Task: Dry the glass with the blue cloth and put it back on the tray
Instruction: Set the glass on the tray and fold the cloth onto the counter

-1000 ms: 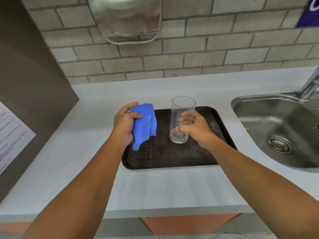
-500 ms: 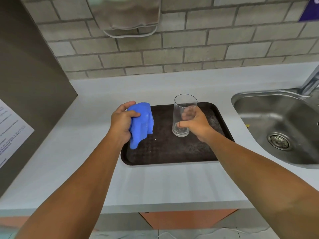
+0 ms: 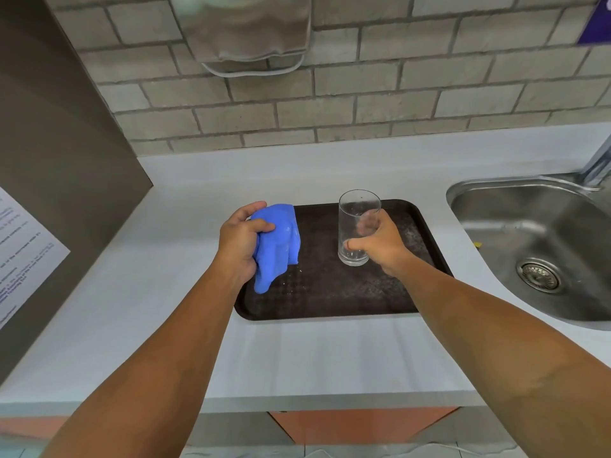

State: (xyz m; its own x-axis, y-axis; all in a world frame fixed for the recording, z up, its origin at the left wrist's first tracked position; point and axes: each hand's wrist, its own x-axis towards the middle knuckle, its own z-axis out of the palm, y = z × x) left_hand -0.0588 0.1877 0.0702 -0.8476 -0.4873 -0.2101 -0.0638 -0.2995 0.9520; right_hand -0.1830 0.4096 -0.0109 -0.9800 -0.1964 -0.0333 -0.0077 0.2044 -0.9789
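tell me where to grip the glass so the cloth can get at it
Grip the glass low on its straight wall, from its right side, as the right hand does now. It stands upright, mouth up, so a low side hold leaves the rim and inside free for the blue cloth in the left hand.

I am standing at a pale grey counter (image 3: 139, 292) that is running left to right beneath a wall of grey brick (image 3: 380, 104). A brushed metal dispenser (image 3: 244, 28) is hanging on that wall near the top. On my left a dark brown panel (image 3: 56, 153) is rising from the counter's left edge, carrying a printed paper sheet (image 3: 23, 249). A steel sink (image 3: 542, 246) is sitting in the counter's right end, its tap (image 3: 598, 166) just showing. Below the front edge an orange cabinet front (image 3: 357, 424) is showing.
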